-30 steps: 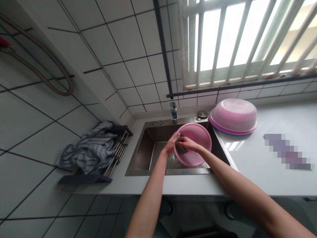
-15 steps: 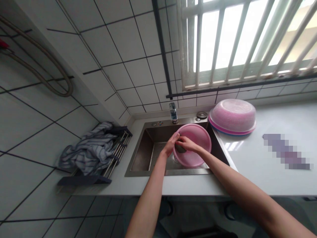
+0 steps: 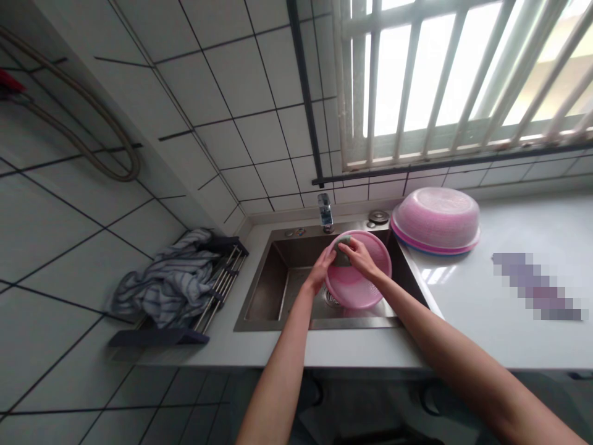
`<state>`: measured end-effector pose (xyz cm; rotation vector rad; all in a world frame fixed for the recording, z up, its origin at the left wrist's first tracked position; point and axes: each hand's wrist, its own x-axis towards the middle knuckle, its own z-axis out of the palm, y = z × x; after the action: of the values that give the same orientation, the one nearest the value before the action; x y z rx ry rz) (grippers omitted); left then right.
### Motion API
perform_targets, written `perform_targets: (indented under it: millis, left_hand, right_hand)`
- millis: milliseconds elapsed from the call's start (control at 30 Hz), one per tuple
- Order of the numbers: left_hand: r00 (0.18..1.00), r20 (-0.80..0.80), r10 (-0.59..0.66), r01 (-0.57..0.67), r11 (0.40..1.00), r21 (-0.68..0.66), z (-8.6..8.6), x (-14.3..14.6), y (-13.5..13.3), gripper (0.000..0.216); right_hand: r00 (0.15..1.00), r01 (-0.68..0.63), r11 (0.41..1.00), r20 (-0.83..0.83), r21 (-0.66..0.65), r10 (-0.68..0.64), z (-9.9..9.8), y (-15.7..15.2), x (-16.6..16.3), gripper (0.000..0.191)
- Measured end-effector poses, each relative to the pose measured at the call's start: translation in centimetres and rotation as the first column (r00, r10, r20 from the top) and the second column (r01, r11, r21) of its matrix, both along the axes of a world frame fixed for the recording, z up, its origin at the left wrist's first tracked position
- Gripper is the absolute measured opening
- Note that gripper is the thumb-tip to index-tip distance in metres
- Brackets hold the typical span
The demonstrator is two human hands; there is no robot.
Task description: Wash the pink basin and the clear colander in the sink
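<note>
A pink plastic strainer basket (image 3: 359, 287) is tilted over the steel sink (image 3: 269, 290). My left hand (image 3: 319, 272) grips its left rim from outside. My right hand (image 3: 359, 256) presses a dark scouring pad (image 3: 341, 253) against the inside of the basket near the upper left rim, fingers closed on the pad. The faucet (image 3: 325, 211) stands just behind the basket; no water stream shows.
Upside-down pink basins (image 3: 435, 219) are stacked on the white counter (image 3: 486, 303) right of the sink. A striped cloth (image 3: 171, 278) lies over a dish rack (image 3: 217, 281) on the left. Tiled walls and a barred window (image 3: 458, 74) stand behind.
My right hand has moved the pad upward, from the basket's left middle toward the upper rim. The left hand keeps its hold and the basket has shifted slightly.
</note>
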<state>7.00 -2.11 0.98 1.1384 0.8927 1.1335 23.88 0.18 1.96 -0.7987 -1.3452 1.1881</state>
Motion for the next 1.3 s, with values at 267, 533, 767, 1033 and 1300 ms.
perform_targets:
  millis: [267,533,767,1033,1300]
  left_hand:
    - [0.992,-0.128,0.023,-0.025,1.000,-0.017,-0.3,-0.1,0.3,0.068]
    - [0.961,-0.255,0.103,-0.090,0.994,0.064,-0.2,-0.2,0.3,0.065]
    - [0.934,-0.339,0.112,-0.075,0.990,0.120,-1.1,-0.2,0.8,0.066]
    - [0.918,-0.359,0.170,-0.104,0.975,0.195,-1.2,-0.7,1.1,0.060]
    - [0.951,-0.268,0.152,-0.120,0.984,0.133,-0.1,-0.4,0.4,0.060]
  right_hand:
    - [0.896,0.432,0.882,-0.021,-0.188,-0.443,-2.0,2.7,3.0,0.034]
    - [0.969,0.244,0.964,-0.010,-0.103,-0.246,-1.8,1.5,0.7,0.035]
    - [0.915,0.382,0.901,-0.055,-0.207,-0.401,-1.7,2.2,2.5,0.038]
    - [0.977,0.215,0.970,0.021,-0.115,-0.214,-1.7,2.0,1.2,0.035]
    - [0.887,0.450,0.861,0.007,-0.237,-0.461,-2.4,3.0,2.9,0.033]
